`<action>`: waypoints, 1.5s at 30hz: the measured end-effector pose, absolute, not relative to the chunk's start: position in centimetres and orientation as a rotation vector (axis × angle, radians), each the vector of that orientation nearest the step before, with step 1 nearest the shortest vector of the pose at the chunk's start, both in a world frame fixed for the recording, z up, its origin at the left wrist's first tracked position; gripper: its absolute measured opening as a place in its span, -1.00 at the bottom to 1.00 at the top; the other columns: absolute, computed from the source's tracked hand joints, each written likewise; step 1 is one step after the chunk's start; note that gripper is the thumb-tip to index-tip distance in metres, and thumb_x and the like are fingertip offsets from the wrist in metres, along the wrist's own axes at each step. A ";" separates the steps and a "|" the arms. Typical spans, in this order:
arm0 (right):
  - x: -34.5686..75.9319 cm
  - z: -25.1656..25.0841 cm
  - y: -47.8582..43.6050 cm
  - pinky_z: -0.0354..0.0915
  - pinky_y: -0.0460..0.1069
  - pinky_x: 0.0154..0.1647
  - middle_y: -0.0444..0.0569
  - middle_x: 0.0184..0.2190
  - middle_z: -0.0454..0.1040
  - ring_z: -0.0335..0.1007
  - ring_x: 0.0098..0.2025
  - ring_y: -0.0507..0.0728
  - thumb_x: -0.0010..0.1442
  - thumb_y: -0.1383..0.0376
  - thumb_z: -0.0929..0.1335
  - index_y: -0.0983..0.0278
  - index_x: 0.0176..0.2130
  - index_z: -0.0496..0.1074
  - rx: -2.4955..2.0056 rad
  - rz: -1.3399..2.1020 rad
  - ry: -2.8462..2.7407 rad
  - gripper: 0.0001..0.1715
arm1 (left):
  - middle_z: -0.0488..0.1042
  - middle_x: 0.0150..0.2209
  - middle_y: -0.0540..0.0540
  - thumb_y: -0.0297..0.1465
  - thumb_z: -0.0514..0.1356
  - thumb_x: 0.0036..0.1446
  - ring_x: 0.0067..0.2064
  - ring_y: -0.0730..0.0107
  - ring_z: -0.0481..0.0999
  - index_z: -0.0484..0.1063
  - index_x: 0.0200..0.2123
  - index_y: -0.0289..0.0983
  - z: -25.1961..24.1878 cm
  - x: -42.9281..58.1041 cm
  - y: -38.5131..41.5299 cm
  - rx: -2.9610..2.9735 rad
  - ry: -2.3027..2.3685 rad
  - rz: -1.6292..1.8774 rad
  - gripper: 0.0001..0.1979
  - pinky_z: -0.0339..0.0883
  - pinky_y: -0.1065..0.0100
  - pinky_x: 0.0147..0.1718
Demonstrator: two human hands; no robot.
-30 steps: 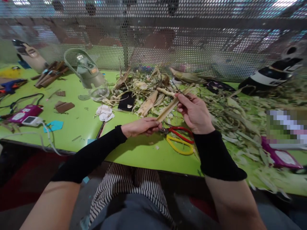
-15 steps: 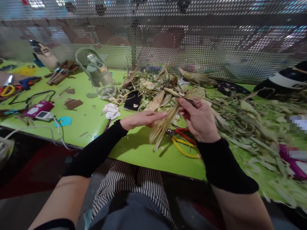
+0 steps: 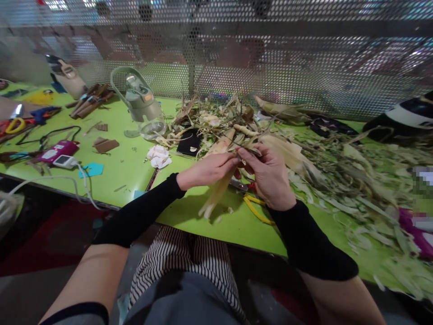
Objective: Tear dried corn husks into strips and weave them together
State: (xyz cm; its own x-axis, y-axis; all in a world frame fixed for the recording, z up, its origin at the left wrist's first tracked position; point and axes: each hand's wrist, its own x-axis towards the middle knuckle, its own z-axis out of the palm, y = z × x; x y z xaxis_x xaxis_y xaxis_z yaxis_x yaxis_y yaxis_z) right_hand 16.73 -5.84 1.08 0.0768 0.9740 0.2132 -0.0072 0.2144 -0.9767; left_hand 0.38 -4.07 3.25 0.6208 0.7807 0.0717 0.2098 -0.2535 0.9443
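My left hand [image 3: 213, 170] and my right hand [image 3: 270, 180] meet above the front of the green table. Between them is a pale, dry corn husk [image 3: 218, 194], its split lower end hanging down below my left hand. The fingers of both hands are closed on its upper part, which they partly hide. Scissors with yellow and red handles [image 3: 259, 212] lie on the table just under my right hand, which covers some of them. Behind my hands spreads a heap of dry husks and shreds [image 3: 233, 110], with a dark phone [image 3: 189, 141] lying at its left side.
A green bottle [image 3: 144, 106] stands left of the heap, near crumpled tissue [image 3: 158, 155]. Further left lie a purple box [image 3: 60, 152] with a white cable and a bundle of brown sticks [image 3: 91, 101]. Husk shreds cover the right side. A perforated metal screen [image 3: 216, 58] closes the back.
My left hand has gone from flat and outstretched to pinching the husk. My right hand has shifted slightly left and down, so the hands now meet.
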 end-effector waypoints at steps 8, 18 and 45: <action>16.7 1.9 -6.0 0.41 -0.02 -0.41 -0.19 -0.48 0.50 0.37 -0.46 0.02 -0.05 -0.02 0.66 0.15 -0.40 0.52 -1.021 1.052 -1.200 -0.57 | 0.24 -0.47 0.09 -0.42 0.04 0.49 -0.50 0.56 0.19 0.34 -0.27 -0.25 4.7 0.9 -5.8 1.319 0.763 0.709 -0.80 0.13 0.48 -0.47; 20.9 0.7 -2.7 0.21 0.00 -0.53 -0.10 -0.40 0.44 0.28 -0.46 0.07 0.12 -0.17 0.51 0.12 -0.32 0.45 -1.140 0.980 -1.073 -0.53 | -0.02 -0.54 0.18 -0.41 -0.01 0.50 -0.61 0.66 -0.09 0.28 -0.37 -0.27 2.5 1.1 -4.0 1.125 0.772 0.586 -0.70 -0.23 0.55 -0.63; 22.1 -0.6 -2.3 0.23 0.02 -0.37 -0.11 -0.46 0.54 0.34 -0.43 0.10 0.14 -0.07 0.53 0.18 -0.41 0.53 -1.357 0.687 -1.787 -0.60 | -0.04 -0.59 0.20 -0.41 -0.07 0.55 -0.67 0.70 -0.11 0.24 -0.41 -0.27 3.5 -2.2 -0.9 0.792 0.770 0.967 -0.62 -0.19 0.63 -0.69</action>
